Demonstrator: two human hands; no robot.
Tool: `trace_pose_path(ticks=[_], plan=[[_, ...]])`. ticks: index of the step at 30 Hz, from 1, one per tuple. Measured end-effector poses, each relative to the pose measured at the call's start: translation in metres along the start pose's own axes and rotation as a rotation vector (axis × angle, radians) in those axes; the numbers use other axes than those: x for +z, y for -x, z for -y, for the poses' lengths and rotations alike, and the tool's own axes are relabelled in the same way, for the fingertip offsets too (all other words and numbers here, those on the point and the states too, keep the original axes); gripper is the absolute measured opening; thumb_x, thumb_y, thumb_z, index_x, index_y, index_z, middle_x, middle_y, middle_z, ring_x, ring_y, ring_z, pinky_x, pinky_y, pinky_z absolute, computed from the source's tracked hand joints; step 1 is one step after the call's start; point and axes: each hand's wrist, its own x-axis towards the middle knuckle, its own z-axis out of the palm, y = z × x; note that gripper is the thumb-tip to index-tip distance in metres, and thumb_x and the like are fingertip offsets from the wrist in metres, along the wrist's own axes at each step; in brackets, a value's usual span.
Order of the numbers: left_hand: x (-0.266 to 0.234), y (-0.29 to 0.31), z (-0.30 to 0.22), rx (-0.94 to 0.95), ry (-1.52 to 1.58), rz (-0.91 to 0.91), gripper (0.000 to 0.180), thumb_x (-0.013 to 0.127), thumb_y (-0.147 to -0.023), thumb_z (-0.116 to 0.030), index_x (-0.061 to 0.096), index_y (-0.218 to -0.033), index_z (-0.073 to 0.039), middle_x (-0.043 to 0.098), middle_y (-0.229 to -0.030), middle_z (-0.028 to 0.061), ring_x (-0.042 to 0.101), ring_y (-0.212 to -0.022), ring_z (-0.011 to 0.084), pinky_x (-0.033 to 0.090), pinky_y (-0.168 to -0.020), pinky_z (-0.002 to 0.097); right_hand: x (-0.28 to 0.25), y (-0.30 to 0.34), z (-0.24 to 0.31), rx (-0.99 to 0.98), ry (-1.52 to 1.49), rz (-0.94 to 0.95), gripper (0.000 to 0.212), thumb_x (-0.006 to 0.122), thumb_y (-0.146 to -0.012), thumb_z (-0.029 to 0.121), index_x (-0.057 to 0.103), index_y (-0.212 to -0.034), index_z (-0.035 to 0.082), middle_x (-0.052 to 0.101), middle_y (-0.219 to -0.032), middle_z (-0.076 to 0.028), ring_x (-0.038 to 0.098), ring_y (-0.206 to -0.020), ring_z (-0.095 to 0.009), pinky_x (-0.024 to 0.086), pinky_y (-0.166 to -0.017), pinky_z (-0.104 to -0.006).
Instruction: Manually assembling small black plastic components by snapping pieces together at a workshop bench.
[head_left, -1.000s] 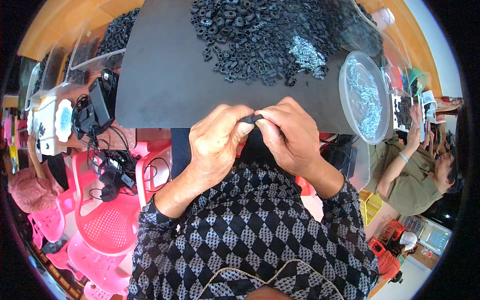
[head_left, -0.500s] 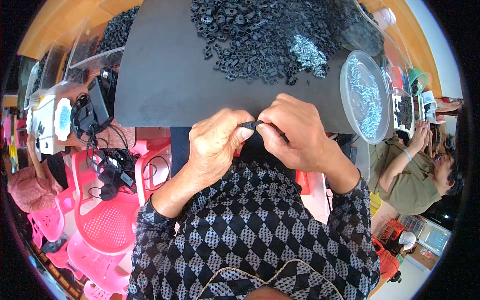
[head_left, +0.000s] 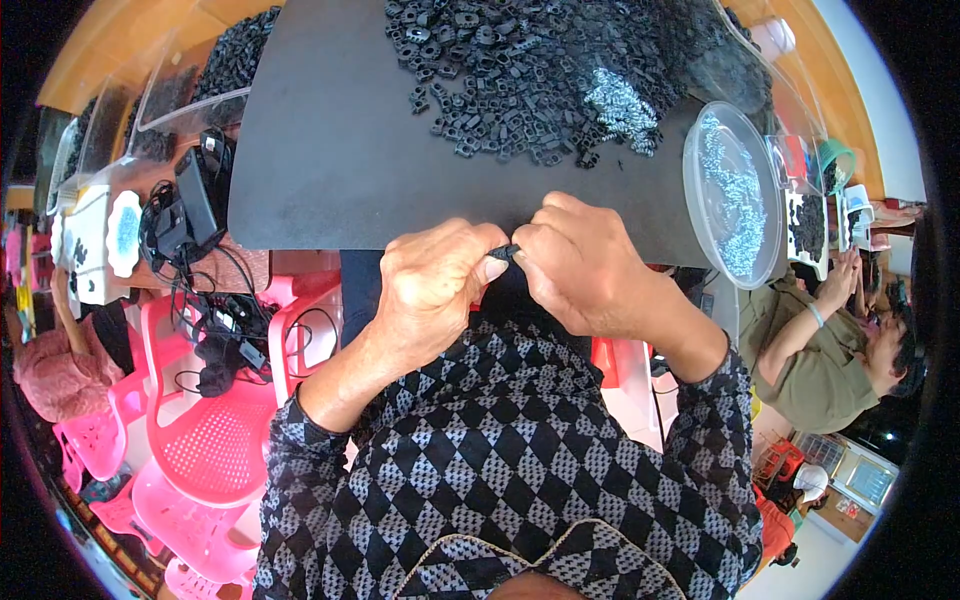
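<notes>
Between my two hands, just off the table's near edge, is a small black plastic part [head_left: 503, 252]. My left hand [head_left: 432, 280] pinches one end with thumb and finger. From the other side my right hand [head_left: 590, 265] grips it with curled fingers, which hide much of the piece. Beyond my hands, a heap of small black plastic parts [head_left: 500, 100] covers the far side of the dark table mat [head_left: 330, 190]. A little pile of small silvery springs [head_left: 622, 110] rests on the heap's right side.
A round clear plastic lid [head_left: 735, 200] with more springs lies at the mat's right edge. Clear bins [head_left: 190, 105] of black parts and a tangle of black cables [head_left: 195, 220] are at left, above pink chairs [head_left: 215, 440]. Another person [head_left: 810, 340] sits at right.
Both hands stay together on the black part. My right hand has shifted slightly, and less of the part shows beyond its thumb. The view has moved a little.
</notes>
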Motion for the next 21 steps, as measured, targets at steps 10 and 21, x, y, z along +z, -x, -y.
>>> trace_pose_path(ticks=[10,21], plan=[[0.009,-0.001,-0.002,0.04,-0.053,-0.115,0.017,0.067,-0.068,0.005,0.061,-0.084,0.001,0.055,-0.064,0.0097,0.056,-0.055,0.0266,0.043,-0.049,0.0348,0.016,0.007,0.004,-0.067,0.227,-0.17,0.031,0.062,-0.059,0.002,0.05,-0.087,-0.005,0.042,-0.071,-0.01,0.044,-0.064,-0.026,0.04,-0.055,-0.0358],[0.009,-0.003,-0.008,-0.058,0.051,-0.111,0.01,0.067,-0.078,-0.002,0.064,-0.087,0.0,0.055,-0.063,0.0073,0.054,-0.048,0.0177,0.041,-0.045,0.0302,0.008,0.004,0.005,-0.06,0.154,-0.216,0.023,0.062,-0.066,-0.002,0.05,-0.085,-0.004,0.044,-0.07,-0.01,0.045,-0.061,-0.025,0.04,-0.054,-0.036]])
